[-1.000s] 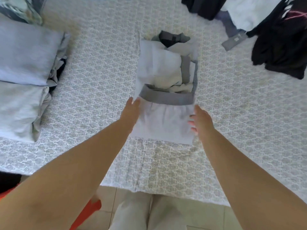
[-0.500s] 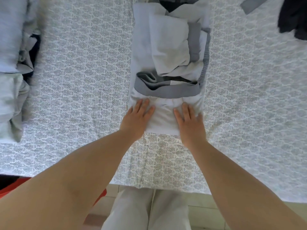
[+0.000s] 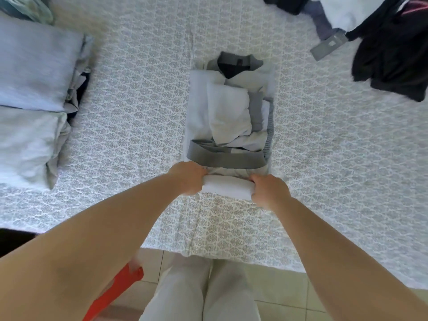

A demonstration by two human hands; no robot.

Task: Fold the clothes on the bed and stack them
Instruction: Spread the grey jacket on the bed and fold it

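A pale lilac-white garment with grey trim (image 3: 228, 117) lies lengthwise in the middle of the bed (image 3: 143, 107), its sides folded inward and its grey collar at the far end. The near hem is rolled up into a thick fold. My left hand (image 3: 187, 179) grips the left end of that roll and my right hand (image 3: 269, 192) grips the right end, fingers curled round the cloth. A stack of folded light grey clothes (image 3: 32, 93) sits at the left of the bed.
A heap of unfolded black, white and grey clothes (image 3: 379, 40) lies at the far right. The bed's near edge runs across below my hands, with tiled floor (image 3: 273, 293), my legs and a red object (image 3: 115, 290) beneath.
My hands went from lying flat on the near hem to curling round it, and the hem is now rolled up away from me. The camera has pulled back.
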